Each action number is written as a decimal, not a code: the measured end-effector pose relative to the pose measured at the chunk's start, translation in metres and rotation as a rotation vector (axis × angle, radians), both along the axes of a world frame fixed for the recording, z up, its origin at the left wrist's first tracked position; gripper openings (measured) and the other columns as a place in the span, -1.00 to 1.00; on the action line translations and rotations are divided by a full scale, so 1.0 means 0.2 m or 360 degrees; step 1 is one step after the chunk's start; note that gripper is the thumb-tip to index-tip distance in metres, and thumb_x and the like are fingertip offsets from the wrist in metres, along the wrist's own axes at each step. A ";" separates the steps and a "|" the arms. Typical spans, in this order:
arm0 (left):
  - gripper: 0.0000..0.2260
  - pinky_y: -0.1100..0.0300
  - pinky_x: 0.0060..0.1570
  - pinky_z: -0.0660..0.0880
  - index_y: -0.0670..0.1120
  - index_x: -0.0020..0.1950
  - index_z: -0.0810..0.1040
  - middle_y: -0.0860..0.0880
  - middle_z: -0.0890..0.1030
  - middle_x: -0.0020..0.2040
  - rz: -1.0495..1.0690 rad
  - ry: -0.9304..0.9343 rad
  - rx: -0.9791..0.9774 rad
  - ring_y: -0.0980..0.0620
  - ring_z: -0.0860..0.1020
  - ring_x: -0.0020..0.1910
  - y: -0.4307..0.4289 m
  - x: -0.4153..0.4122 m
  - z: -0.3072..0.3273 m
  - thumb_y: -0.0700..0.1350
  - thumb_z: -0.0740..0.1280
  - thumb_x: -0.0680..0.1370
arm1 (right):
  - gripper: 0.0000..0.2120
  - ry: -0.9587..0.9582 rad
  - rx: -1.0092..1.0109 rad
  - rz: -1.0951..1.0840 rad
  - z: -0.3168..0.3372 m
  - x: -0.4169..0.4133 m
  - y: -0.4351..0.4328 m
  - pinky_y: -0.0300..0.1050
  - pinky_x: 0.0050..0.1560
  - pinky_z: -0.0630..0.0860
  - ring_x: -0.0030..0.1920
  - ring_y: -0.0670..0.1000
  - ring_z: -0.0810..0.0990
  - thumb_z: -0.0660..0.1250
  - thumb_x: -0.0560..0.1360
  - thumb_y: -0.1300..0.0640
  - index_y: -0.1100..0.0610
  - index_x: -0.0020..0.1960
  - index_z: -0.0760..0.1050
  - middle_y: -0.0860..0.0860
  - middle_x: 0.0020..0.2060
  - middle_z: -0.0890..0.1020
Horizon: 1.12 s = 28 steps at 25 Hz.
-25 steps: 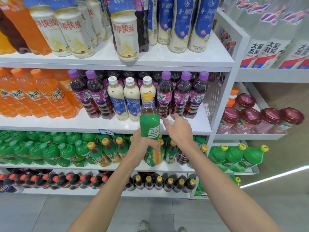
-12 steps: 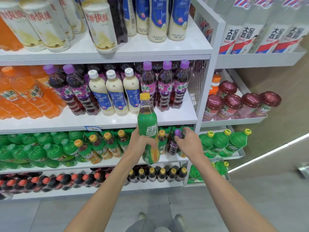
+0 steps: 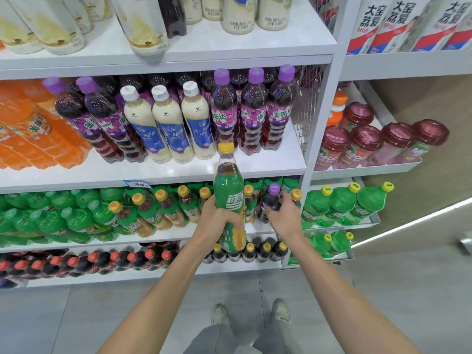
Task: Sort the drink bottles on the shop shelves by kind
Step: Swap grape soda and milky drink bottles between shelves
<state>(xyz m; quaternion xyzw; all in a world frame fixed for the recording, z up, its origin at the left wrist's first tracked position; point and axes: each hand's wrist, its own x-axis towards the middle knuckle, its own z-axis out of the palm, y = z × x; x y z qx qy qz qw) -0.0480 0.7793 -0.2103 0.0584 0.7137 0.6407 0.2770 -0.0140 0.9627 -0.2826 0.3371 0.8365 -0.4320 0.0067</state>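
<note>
Green bottle (image 3: 228, 198) in left hand (image 3: 217, 221).

The person's two forearms (image 3: 158, 290) are bare from the wrist down to the lower edge of the view, and the left hand (image 3: 217, 222) and the right hand (image 3: 287, 218) are bare as well. The legs are covered by loose grey trousers (image 3: 219, 337) of a plain cloth with soft folds. On the feet are low shoes (image 3: 281, 311) of a pale grey-beige colour with rounded toes; their finer details are too blurred to tell.
</note>
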 end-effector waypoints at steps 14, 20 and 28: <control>-0.62 0.11 -0.37 0.44 -0.36 -0.13 0.37 -0.12 0.47 -0.28 0.0249 -0.0059 -0.0011 -0.01 0.44 -0.30 0.08 0.06 -0.09 -0.34 0.36 0.09 | -0.44 -0.0179 0.0044 0.0118 -0.22 -0.19 0.04 -0.05 -0.04 0.35 0.17 0.31 0.54 0.36 0.59 0.17 0.30 0.46 0.18 0.31 0.29 0.46; -0.71 -0.01 -0.21 0.43 -0.28 -0.19 0.39 -0.15 0.46 -0.27 0.0253 -0.0102 0.0026 -0.06 0.43 -0.27 0.05 0.09 -0.13 -0.36 0.36 0.14 | -0.33 -0.0099 0.0005 0.0086 -0.28 -0.20 0.00 0.14 0.06 0.51 0.18 0.38 0.55 0.39 0.51 0.31 0.26 0.50 0.11 0.31 0.36 0.40; -0.74 -0.02 -0.21 0.44 -0.25 -0.22 0.42 -0.16 0.47 -0.26 0.0294 -0.0124 0.0025 -0.08 0.46 -0.24 0.04 0.12 -0.16 -0.34 0.36 0.13 | -0.46 0.0009 -0.0065 0.0040 -0.28 -0.17 0.03 0.01 0.02 0.54 0.08 0.22 0.59 0.48 0.47 0.25 0.25 0.30 0.25 0.23 0.16 0.57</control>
